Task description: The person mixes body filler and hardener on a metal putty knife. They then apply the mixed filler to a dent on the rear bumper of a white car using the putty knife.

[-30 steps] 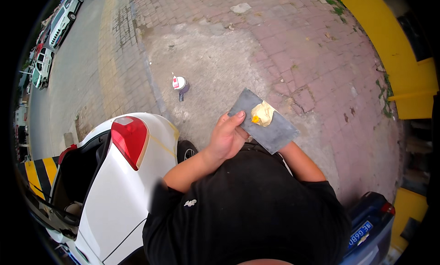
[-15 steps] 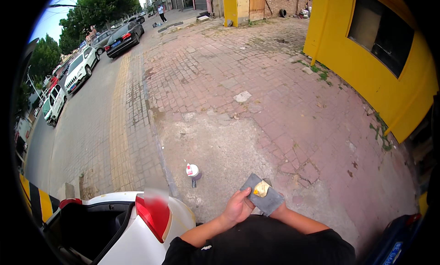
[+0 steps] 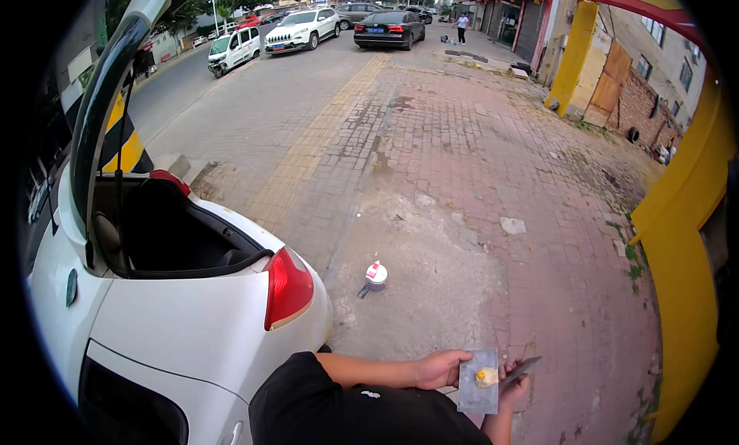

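Observation:
My left hand (image 3: 441,369) grips the left edge of a flat grey mixing board (image 3: 479,403), thumb on top. On the board sits a lump of cream putty (image 3: 486,379) with a yellow-orange dab on it. Just right of the board, my right hand (image 3: 513,393) is closed round a thin dark spreader (image 3: 523,368), whose blade sticks out to the right. Part of the right hand is behind the spreader and the board's edge. A tin with a white lid (image 3: 376,273) stands on the ground ahead, a small red-and-white item on top and a dark piece beside it.
Close on my left is a white car (image 3: 177,314) with its tailgate raised and a red tail light (image 3: 289,289). A yellow wall (image 3: 681,229) runs along the right. Parked cars, including a black sedan (image 3: 389,31), and a standing person (image 3: 462,29) are farther off.
My view has swung left, bringing more of the white car into sight. The board has turned more upright, and the spreader in my right hand now shows beside it.

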The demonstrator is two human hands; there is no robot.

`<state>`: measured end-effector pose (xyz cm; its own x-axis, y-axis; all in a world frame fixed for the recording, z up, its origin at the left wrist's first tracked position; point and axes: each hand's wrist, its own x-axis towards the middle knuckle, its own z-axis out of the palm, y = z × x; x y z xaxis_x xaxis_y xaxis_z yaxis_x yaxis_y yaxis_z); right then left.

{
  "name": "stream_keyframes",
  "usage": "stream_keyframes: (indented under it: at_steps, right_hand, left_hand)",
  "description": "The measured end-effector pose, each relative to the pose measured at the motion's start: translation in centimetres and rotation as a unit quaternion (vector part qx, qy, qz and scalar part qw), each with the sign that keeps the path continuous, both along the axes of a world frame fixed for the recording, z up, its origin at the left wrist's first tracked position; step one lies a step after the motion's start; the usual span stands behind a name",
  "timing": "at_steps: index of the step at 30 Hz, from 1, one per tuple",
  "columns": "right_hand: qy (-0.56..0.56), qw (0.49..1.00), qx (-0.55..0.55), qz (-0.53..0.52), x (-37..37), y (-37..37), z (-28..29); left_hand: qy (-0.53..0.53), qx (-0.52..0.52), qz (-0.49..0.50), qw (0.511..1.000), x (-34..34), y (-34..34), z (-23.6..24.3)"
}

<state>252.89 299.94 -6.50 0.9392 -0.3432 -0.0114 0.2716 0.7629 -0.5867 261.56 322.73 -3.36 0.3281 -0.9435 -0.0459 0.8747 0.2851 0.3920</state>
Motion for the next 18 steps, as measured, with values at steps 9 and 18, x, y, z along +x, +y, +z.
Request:
stream_keyframes:
  at_steps: [9, 18]
  right_hand:
    - [-0.100, 0.994, -0.011, 0.051, -0.2, -4.1, 2.4]
    - [-0.128, 0.987, 0.054, 0.075, 0.4, -4.2, 4.7]
  left_hand:
    - [-0.048, 0.005, -0.009, 0.999, -2.4, -6.8, 2.4]
    - [-0.072, 0.006, -0.047, 0.996, -2.7, -10.7, 3.7]
